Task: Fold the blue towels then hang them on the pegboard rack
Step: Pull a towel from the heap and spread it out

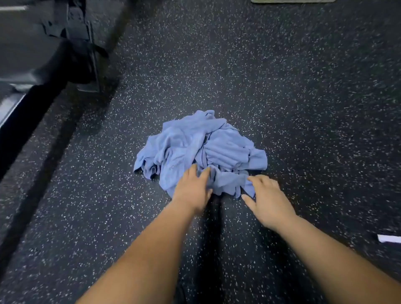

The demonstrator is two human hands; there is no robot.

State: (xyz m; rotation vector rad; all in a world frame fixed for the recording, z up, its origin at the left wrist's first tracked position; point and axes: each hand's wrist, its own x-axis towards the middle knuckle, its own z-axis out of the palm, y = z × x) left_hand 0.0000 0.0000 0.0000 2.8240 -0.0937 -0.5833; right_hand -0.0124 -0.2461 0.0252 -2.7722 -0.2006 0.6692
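We're looking straight down at the blue towels [201, 147]. They're sitting in one crumpled heap on the dark speckled floor [303, 86], roughly mid-frame, unfolded, with layers overlapping so we can't tell how many there are.

Both our bare arms are reaching forward to the near edge of the heap.

The left hand [193, 191] is lying palm-down on the near-left part of the pile. Its fingers are running nearly straight and close together, resting flat on the cloth, with the thumb lying alongside a fold. It isn't gripping anything that we can see.

The right hand [267, 201] is sitting at the near-right corner, palm-down and mostly over the floor. Its fingers are loosely spread and only slightly bent, with the tips touching the towel edge. The thumb is sticking out to the side, close to the cloth, and nothing is being pinched or clutched.

A dark metal frame [71, 43] is standing at upper left, well apart from the pile and blurred. A white strip [388, 238] is lying on the floor at the right edge. A pale slab [293, 1] is just showing at the top edge.
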